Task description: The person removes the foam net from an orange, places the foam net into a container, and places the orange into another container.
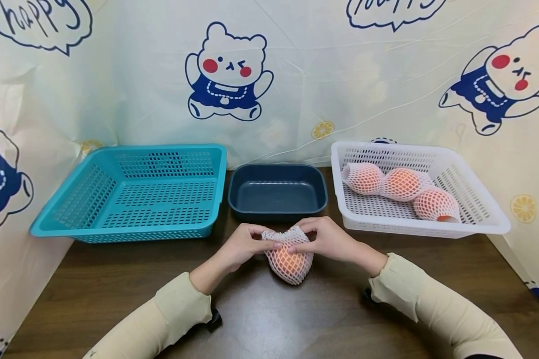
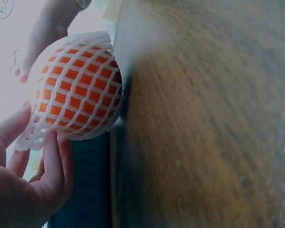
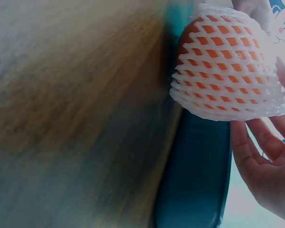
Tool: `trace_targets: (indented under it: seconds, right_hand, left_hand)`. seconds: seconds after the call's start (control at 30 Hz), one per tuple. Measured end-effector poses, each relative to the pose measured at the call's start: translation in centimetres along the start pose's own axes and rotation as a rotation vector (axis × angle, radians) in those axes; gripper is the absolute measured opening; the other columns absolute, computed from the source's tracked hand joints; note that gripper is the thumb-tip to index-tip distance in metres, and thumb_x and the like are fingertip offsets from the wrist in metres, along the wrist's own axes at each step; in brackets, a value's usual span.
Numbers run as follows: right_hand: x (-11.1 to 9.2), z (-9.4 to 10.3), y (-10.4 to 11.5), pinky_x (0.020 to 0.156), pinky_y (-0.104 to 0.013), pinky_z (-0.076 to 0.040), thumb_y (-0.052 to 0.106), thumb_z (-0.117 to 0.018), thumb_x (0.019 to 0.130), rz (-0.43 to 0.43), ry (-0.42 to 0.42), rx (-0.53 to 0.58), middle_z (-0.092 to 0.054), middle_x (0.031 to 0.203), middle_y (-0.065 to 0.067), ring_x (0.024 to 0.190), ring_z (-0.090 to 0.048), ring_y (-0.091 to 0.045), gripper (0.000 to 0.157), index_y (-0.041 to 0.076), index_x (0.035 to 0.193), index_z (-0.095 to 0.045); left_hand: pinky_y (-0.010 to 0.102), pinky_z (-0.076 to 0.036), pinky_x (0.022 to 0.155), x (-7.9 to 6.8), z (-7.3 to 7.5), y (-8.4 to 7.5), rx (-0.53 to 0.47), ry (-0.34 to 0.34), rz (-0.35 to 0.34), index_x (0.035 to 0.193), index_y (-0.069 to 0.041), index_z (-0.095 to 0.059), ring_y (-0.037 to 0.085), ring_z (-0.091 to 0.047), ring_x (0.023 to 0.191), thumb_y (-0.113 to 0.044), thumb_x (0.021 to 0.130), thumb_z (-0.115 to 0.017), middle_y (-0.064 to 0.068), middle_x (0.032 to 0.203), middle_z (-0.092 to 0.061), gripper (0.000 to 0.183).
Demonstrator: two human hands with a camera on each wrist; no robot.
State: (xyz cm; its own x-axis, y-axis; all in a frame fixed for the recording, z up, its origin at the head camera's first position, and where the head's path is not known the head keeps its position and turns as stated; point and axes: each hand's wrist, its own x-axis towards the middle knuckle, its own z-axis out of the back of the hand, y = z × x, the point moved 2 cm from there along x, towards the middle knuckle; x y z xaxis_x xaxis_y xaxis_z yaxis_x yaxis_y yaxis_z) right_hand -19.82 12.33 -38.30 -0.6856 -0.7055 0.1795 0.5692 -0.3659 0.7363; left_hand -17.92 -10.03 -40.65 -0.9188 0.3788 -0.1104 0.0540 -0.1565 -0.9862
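Note:
A round orange fruit point(image 1: 292, 260) in a white foam net sleeve point(image 1: 295, 237) is held over the table, close in front of the dark blue basin. My left hand point(image 1: 241, 246) pinches the upper left edge of the sleeve between thumb and fingers. On the other side, my right hand point(image 1: 329, 241) pinches the sleeve's upper right edge. In the left wrist view the orange skin point(image 2: 80, 88) shows through the mesh. The right wrist view shows a bare patch of the fruit point(image 3: 186, 40) at the sleeve's edge.
At the left stands a teal perforated basket point(image 1: 206, 230). A dark blue basin point(image 1: 278, 216) sits in the middle. The white basket point(image 1: 404, 227) at the right holds several netted fruits point(image 1: 402, 183). Patterned cloth point(image 1: 296, 75) hangs behind the brown table point(image 1: 287, 324).

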Motion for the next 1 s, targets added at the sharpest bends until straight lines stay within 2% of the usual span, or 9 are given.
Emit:
trace_targets:
  seconds: [0.3, 0.57, 0.77, 0.9, 1.0]
  right_hand:
    - [0.15, 0.13, 0.70, 0.078, -0.028, -0.056, 0.013, -0.086, 0.084, 0.033, -0.064, 0.023, -0.075, 0.096, 0.002, 0.091, -0.069, -0.011, 0.010, 0.008, 0.092, -0.082]
    - [0.16, -0.06, 0.85, 0.068, -0.026, -0.054, 0.007, -0.084, 0.084, 0.065, -0.109, 0.016, -0.075, 0.087, 0.003, 0.079, -0.066, -0.008, 0.006, 0.007, 0.090, -0.081]
    - [0.16, -0.30, 0.84, 0.064, -0.024, -0.051, 0.006, -0.083, 0.086, 0.069, -0.142, 0.003, -0.074, 0.086, 0.004, 0.074, -0.060, -0.005, 0.008, 0.007, 0.093, -0.080]
    - [0.16, -0.31, 0.71, 0.066, -0.026, -0.051, 0.012, -0.083, 0.087, 0.034, -0.138, 0.000, -0.071, 0.087, 0.005, 0.075, -0.057, -0.007, 0.011, 0.008, 0.094, -0.076]
    - [0.11, -0.31, 0.51, 0.071, -0.028, -0.053, 0.022, -0.084, 0.088, -0.044, -0.073, 0.006, -0.069, 0.092, 0.006, 0.081, -0.059, -0.008, 0.024, 0.009, 0.104, -0.072]
  left_hand:
    - [0.027, -0.051, 0.062, 0.08, 0.05, -0.47, 0.071, 0.021, -0.054, 0.097, 0.007, -0.074, 0.012, -0.057, 0.073, -0.006, 0.090, -0.077, 0.002, 0.086, -0.067, 0.015]
    - [0.028, -0.045, 0.053, 0.14, 0.22, -0.43, 0.081, 0.004, -0.055, 0.096, 0.007, -0.071, 0.012, -0.053, 0.066, -0.006, 0.091, -0.077, 0.001, 0.081, -0.065, 0.015]
    - [0.030, -0.048, 0.061, 0.14, 0.30, -0.48, 0.083, -0.004, -0.070, 0.099, 0.006, -0.071, 0.013, -0.055, 0.070, -0.007, 0.093, -0.076, 0.003, 0.083, -0.068, 0.016]
    - [0.032, -0.051, 0.067, 0.06, 0.33, -0.51, 0.095, -0.018, -0.065, 0.102, 0.004, -0.071, 0.013, -0.058, 0.076, -0.009, 0.093, -0.076, 0.003, 0.088, -0.069, 0.017]
    - [0.034, -0.051, 0.069, -0.02, 0.36, -0.56, 0.120, -0.031, -0.052, 0.102, 0.003, -0.072, 0.013, -0.058, 0.076, -0.013, 0.093, -0.076, 0.002, 0.088, -0.069, 0.019]
